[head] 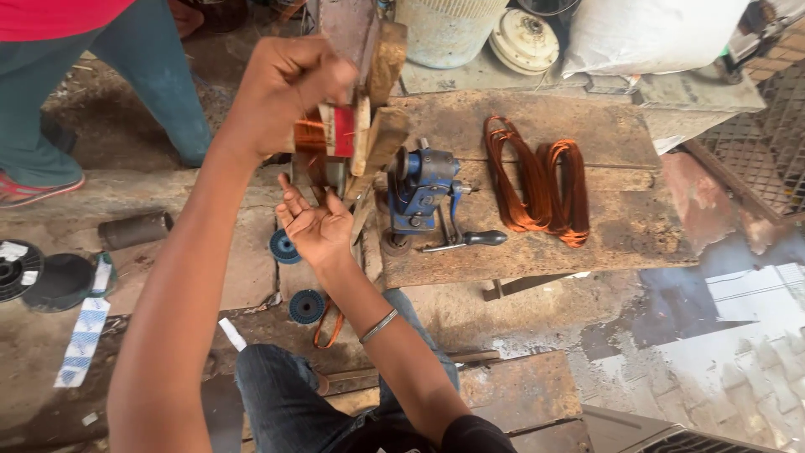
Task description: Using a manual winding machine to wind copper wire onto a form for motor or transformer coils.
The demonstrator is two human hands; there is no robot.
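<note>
My left hand (281, 88) is raised and closed on the top of a small copper wire coil (310, 134) wound on a wooden former (377, 126); a red and white strip lies beside the coil. Just below the former, my right hand (314, 226) is held palm up with fingers spread and holds nothing. A metal bangle sits on that wrist. The former is mounted on a blue hand-cranked winding machine (419, 189) with a black handle, fixed at the left end of a worn wooden bench (612, 226).
Two loose copper wire coils (537, 180) lie on the bench. Black spools (50, 277), a dark cylinder (134, 228) and small blue discs (306, 306) lie on the ground at left. Another person's legs (159, 75) stand at top left. A pale bucket (444, 29) and white sack (646, 33) are behind.
</note>
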